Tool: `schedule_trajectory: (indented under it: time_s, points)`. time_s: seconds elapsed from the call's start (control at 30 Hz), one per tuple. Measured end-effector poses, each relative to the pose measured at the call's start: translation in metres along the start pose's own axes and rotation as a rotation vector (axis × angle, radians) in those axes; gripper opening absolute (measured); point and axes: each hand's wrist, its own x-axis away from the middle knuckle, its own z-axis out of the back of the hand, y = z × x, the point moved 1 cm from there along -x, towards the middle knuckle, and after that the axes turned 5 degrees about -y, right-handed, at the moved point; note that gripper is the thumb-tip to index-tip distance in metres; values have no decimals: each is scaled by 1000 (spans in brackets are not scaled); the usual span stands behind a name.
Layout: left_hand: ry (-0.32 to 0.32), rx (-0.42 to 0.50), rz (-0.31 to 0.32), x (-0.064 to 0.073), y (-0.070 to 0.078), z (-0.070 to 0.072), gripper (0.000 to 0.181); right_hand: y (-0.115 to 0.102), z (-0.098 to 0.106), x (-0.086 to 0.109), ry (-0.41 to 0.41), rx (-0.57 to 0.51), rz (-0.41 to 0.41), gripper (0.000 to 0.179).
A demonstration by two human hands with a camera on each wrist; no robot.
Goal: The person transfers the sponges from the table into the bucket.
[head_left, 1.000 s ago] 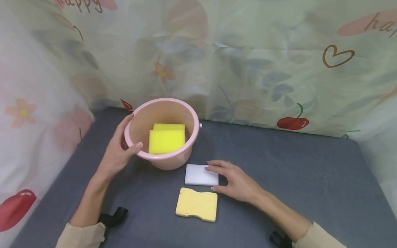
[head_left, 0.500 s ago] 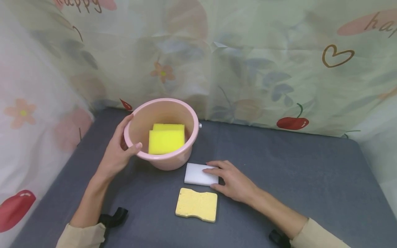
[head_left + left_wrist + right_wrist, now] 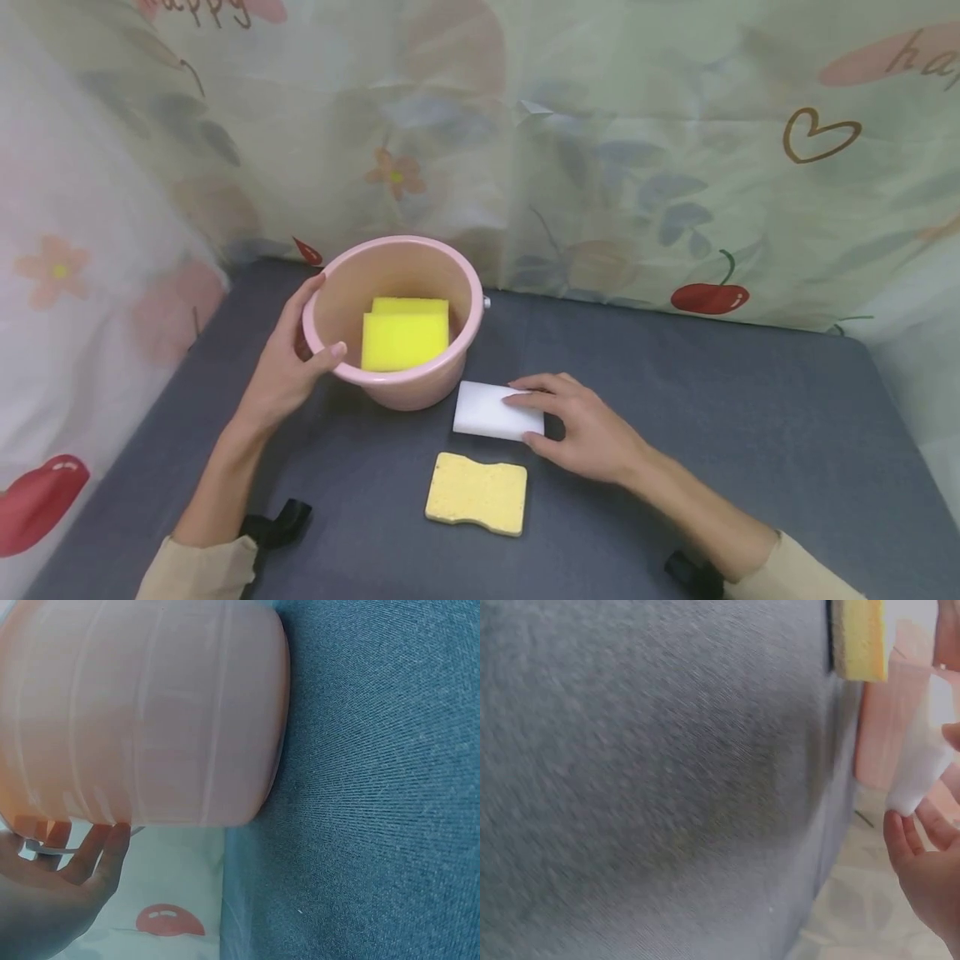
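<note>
A pink bucket (image 3: 408, 392) stands at the left back of the table with two bright yellow sponges (image 3: 405, 342) inside. My left hand (image 3: 281, 375) grips its left rim, thumb over the near edge and fingers along the outer wall, as the left wrist view shows the bucket (image 3: 150, 712) from the side. In my right hand (image 3: 588, 429) a white sponge block (image 3: 487, 410) is pinched between thumb and fingers. The right wrist view shows this white sponge (image 3: 922, 761) raised off the cloth, tilted, in front of the bucket. A pale yellow sponge with notched sides (image 3: 477, 493) lies flat nearer me.
Dark grey cloth (image 3: 697, 425) covers the table. A printed curtain (image 3: 600, 167) hangs along the back and both sides. The bucket's handle (image 3: 56, 850) shows past its side in the left wrist view.
My right hand has gripped the white sponge and lifted it off the table, moving slightly away from me and to the right. The left hand stays on the bucket's rim.
</note>
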Motion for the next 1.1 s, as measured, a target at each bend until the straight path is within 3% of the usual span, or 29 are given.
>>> schedule_trajectory:
  time_s: [0.3, 1.1]
  points:
    - [-3, 13, -7, -1, 1, 0, 84, -2, 22, -2, 51, -66, 101, 41]
    - [-3, 6, 15, 0, 2, -1, 86, -22, 71, -17, 25, -79, 227, 40]
